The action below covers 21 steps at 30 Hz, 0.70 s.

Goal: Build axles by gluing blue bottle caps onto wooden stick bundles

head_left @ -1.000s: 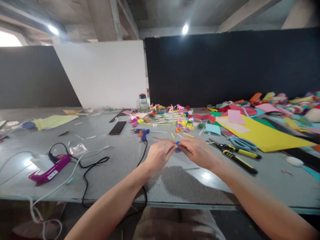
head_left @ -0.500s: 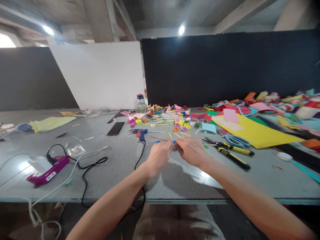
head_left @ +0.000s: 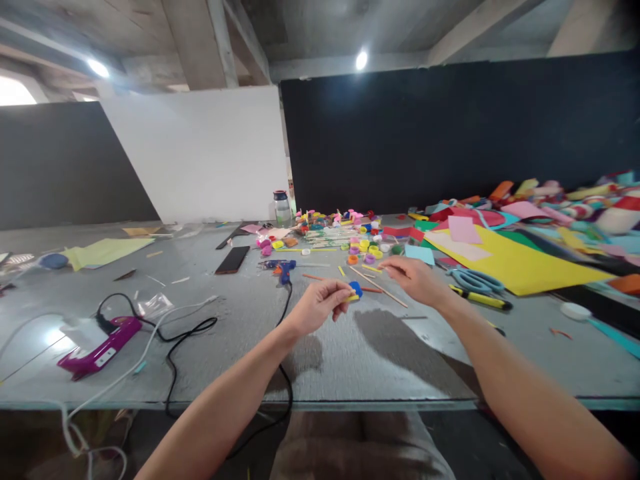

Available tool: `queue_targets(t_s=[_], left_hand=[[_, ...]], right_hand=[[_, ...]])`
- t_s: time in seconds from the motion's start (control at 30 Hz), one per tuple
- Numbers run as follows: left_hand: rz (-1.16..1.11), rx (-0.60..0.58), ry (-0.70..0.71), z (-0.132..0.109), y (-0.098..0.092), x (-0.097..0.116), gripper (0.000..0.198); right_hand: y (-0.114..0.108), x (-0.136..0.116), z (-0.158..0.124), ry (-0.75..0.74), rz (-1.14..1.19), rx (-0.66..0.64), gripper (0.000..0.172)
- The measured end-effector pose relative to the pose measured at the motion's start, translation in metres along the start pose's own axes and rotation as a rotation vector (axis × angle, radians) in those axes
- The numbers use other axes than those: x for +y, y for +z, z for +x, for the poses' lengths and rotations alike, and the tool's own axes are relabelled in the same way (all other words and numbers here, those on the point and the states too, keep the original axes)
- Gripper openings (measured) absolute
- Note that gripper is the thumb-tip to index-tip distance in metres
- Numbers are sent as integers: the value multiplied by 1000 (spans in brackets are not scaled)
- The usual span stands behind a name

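Observation:
My left hand (head_left: pixel 320 305) is closed in a pinch on a small blue piece (head_left: pixel 356 288), which looks like a bottle cap with a yellow strip along its lower side. Over the table to the right, my right hand (head_left: pixel 416 281) has its fingertips drawn together at the end of a short yellow strip (head_left: pixel 371 269). Whether that strip is in its grip is too small to make out. Between the hands lie a thin wooden stick (head_left: pixel 380 287) and an orange-brown stick (head_left: pixel 371 290). The right forearm partly covers the yellow-and-black pliers (head_left: pixel 483 298).
A blue glue gun (head_left: pixel 285 270) with a black cord lies left of the hands, near a phone (head_left: pixel 233 260) and purple power strip (head_left: pixel 103 347). Several coloured caps (head_left: pixel 369 258) sit behind. Blue-handled scissors (head_left: pixel 477 281) and a yellow sheet (head_left: pixel 530 267) lie right.
My hands, close together before, are now apart. The left hand moved slightly lower with the blue piece; the right went away to the right and farther back. Sticks between them now show.

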<state>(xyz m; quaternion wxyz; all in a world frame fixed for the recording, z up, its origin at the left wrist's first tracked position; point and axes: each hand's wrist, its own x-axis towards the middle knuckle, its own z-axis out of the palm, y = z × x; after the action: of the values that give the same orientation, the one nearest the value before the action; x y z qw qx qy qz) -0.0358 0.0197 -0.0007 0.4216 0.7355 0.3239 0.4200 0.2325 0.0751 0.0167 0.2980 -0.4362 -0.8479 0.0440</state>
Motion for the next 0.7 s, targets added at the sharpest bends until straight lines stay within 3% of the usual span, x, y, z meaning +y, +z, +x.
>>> queue_targets(t_s=[0.07,0.17,0.33,0.47,0.7], left_hand=[[-30,-4,-14,0,2,-2,51],[-22,-4,-29,1,2,-7,49],[101,11,-18,-1,2,-14,33],[279,7,18,-5,4,-10,17],[504,20,75,-8,3,-7,11]], right_hand=[[11,18,6,85,-82,-35,22],[30,39,12,195,-191,-112,24],[45,50,15,241,-275,-179,28],[38,43,12,198,-270,-148,26],[4,31,-1,181,-281,-46,25]])
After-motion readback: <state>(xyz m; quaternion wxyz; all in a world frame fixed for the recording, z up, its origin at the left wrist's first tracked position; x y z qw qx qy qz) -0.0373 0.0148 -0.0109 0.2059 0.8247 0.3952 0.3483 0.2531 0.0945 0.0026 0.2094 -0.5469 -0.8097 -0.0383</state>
